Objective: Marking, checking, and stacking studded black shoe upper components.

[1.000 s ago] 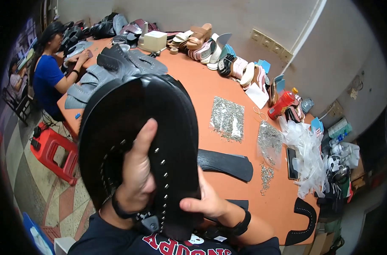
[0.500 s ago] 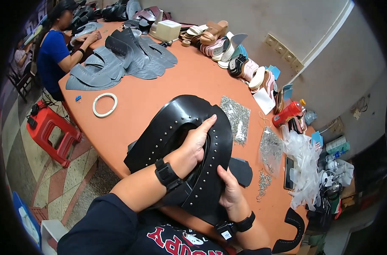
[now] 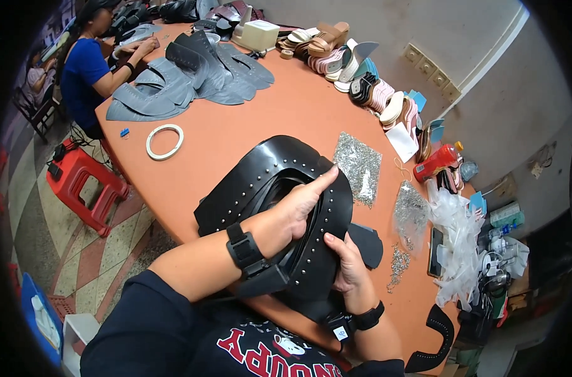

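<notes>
A stack of black studded U-shaped shoe uppers [image 3: 278, 149] is held in both hands at the table's near edge. My left hand [image 3: 293, 210] reaches across it, thumb lying along the right arm of the top piece and fingers hidden in the central opening. Lower on the right, my right hand [image 3: 350, 267] grips the outer edge, thumb on top and most fingers out of sight beneath. Inside the opening, the edges of several layers show. Beside the stack, a dark flat piece [image 3: 366, 246] lies on the table. Another studded black upper [image 3: 438, 339] rests at the lower right.
Bags of metal studs [image 3: 359, 168] and loose studs [image 3: 399, 264] lie to the right, near a phone [image 3: 435, 251] and crumpled plastic [image 3: 458, 239]. Grey uppers [image 3: 220, 72] and a white tape ring [image 3: 165, 142] are farther left. A co-worker [image 3: 88, 75] sits at the far left.
The stack's layers have spread apart, so more edges show in the opening. Both hands keep their hold. The whole view has shifted slightly, moving the scene rightward.
</notes>
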Available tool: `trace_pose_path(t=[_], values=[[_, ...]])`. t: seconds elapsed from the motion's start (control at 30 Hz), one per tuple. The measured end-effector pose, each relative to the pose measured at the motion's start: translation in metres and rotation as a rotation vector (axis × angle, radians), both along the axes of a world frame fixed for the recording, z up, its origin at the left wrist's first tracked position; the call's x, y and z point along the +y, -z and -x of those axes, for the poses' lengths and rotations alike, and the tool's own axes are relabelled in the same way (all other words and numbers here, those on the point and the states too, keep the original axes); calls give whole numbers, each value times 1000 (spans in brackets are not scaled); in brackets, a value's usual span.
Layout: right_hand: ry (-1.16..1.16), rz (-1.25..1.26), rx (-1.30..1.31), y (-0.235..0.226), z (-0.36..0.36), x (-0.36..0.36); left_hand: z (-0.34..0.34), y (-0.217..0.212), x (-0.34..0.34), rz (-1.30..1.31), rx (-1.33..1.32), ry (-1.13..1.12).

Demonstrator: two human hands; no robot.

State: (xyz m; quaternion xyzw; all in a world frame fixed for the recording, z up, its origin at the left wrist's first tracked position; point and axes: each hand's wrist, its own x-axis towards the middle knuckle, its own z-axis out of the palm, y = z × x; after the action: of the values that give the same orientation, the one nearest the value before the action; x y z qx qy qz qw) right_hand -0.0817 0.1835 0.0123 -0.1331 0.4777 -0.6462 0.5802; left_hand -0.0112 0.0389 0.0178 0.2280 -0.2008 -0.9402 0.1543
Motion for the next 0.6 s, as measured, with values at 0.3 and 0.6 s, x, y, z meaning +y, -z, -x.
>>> trace_pose_path(t=[0.3,0.6], values=[[9,78,-70,19,11,12,-59,-25,69,426,-292,123],[4,23,82,-9,-11,6,-111,-35,51,850,106,46]])
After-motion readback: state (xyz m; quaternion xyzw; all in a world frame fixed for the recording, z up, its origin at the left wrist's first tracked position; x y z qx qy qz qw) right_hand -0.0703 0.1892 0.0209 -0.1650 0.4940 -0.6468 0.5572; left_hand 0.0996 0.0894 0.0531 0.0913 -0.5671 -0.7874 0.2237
